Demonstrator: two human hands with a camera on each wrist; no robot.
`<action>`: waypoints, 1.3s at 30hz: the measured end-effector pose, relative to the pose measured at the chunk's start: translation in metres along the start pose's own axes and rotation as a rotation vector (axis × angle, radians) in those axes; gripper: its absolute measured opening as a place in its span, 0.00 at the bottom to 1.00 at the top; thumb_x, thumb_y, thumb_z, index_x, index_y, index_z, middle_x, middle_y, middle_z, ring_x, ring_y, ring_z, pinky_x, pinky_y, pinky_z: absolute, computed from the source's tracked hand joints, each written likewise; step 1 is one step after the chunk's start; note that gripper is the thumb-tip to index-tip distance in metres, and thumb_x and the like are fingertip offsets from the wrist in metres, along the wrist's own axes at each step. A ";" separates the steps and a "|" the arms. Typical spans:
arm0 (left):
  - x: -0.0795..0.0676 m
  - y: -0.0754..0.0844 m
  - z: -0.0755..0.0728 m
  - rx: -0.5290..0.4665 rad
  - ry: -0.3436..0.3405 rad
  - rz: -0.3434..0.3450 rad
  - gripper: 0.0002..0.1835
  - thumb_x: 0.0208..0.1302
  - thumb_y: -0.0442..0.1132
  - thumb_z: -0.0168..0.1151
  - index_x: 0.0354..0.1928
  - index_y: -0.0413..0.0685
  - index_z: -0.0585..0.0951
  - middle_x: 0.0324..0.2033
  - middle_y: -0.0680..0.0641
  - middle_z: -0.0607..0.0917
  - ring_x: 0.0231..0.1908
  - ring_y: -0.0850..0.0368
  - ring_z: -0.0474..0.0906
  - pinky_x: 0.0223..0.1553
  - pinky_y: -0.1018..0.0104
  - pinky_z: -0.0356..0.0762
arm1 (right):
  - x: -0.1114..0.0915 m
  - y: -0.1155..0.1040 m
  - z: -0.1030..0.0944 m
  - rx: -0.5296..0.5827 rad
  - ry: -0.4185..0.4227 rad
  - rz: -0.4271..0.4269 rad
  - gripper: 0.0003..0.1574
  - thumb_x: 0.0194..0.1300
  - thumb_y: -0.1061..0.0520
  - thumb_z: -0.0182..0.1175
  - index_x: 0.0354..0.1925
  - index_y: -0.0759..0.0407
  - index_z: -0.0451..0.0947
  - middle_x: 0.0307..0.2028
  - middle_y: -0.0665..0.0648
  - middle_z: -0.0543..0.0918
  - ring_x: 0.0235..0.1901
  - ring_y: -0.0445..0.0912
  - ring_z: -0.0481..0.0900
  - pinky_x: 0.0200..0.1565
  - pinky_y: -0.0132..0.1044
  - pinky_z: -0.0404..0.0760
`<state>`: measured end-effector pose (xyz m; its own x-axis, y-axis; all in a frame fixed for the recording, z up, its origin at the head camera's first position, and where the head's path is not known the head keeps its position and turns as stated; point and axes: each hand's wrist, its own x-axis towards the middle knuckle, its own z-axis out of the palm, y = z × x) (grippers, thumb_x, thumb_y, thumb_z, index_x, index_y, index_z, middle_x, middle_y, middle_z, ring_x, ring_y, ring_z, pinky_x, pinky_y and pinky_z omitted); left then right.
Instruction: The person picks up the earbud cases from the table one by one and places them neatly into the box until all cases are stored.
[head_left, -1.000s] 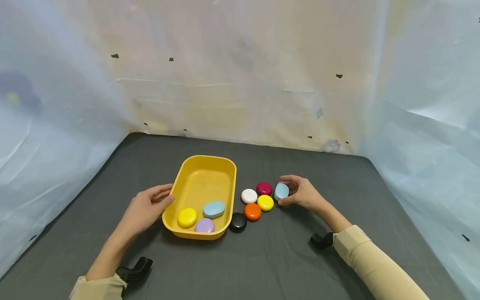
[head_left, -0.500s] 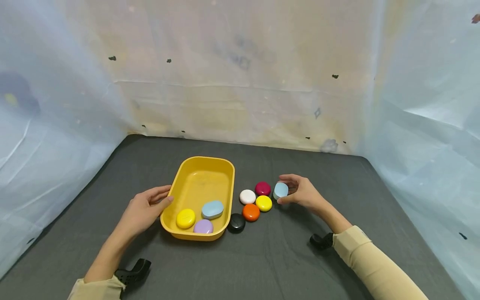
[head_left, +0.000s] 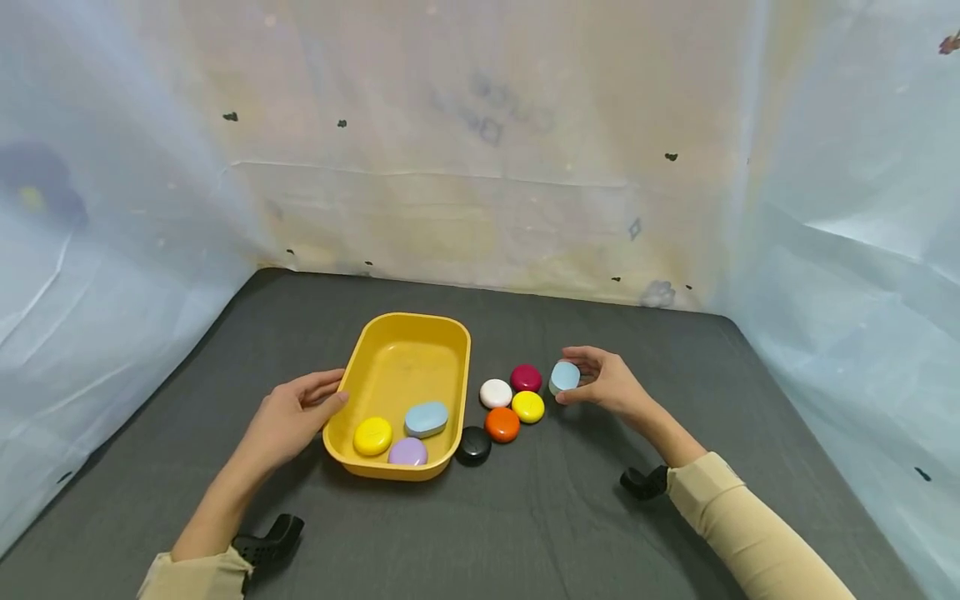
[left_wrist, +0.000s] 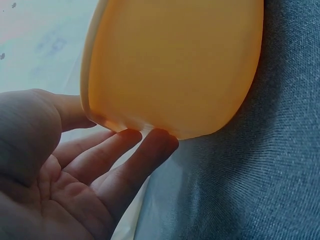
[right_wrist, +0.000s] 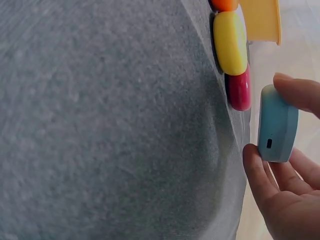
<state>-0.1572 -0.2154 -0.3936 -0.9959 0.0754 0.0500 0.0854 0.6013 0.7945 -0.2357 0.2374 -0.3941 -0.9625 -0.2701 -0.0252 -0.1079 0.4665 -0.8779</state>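
My left hand (head_left: 288, 417) holds the left edge of a yellow plastic tray (head_left: 405, 333), its thumb at the rim and its fingers against the outer wall (left_wrist: 175, 65). Inside the tray lie a yellow round piece (head_left: 372, 436), a light blue oblong piece (head_left: 426, 419) and a lilac piece (head_left: 408, 452). To the right, my right hand (head_left: 607, 385) pinches another light blue rounded block (head_left: 564, 377) between thumb and fingers. A small dark slot marks one side of this block (right_wrist: 277, 125), which looks raised off the cloth in the right wrist view.
Between tray and right hand sit several glossy round pieces: white (head_left: 496, 393), crimson (head_left: 526, 377), yellow (head_left: 528, 407), orange (head_left: 502, 425) and black (head_left: 473, 446). Dark grey cloth (head_left: 525, 533) covers the table. Pale patterned sheeting (head_left: 480, 208) encloses its back and sides.
The right hand and its light blue block have shifted very slightly away from the crimson piece. The left hand keeps its place at the tray, and the pieces lie as before.
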 end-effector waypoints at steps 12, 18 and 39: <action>0.000 -0.001 -0.001 -0.007 -0.008 -0.011 0.31 0.72 0.51 0.58 0.70 0.40 0.69 0.59 0.38 0.78 0.58 0.41 0.75 0.52 0.47 0.77 | -0.001 -0.006 0.004 0.026 0.001 -0.015 0.49 0.49 0.61 0.78 0.66 0.66 0.68 0.61 0.61 0.76 0.53 0.56 0.76 0.53 0.45 0.77; -0.001 -0.001 -0.002 0.009 -0.009 -0.024 0.31 0.72 0.51 0.58 0.70 0.41 0.69 0.58 0.38 0.79 0.57 0.41 0.76 0.52 0.47 0.77 | 0.000 -0.006 0.006 0.034 0.012 -0.012 0.48 0.50 0.60 0.78 0.66 0.64 0.69 0.60 0.61 0.76 0.52 0.56 0.77 0.51 0.42 0.79; 0.002 0.000 0.001 0.009 0.006 -0.034 0.30 0.72 0.49 0.59 0.69 0.40 0.69 0.58 0.37 0.79 0.57 0.41 0.76 0.51 0.47 0.77 | 0.002 -0.017 0.009 0.083 0.015 -0.013 0.47 0.51 0.60 0.78 0.67 0.63 0.69 0.59 0.60 0.77 0.51 0.54 0.78 0.51 0.41 0.79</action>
<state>-0.1591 -0.2148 -0.3939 -0.9984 0.0504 0.0263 0.0516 0.6105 0.7903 -0.2339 0.2210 -0.3841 -0.9648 -0.2629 -0.0075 -0.0995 0.3912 -0.9149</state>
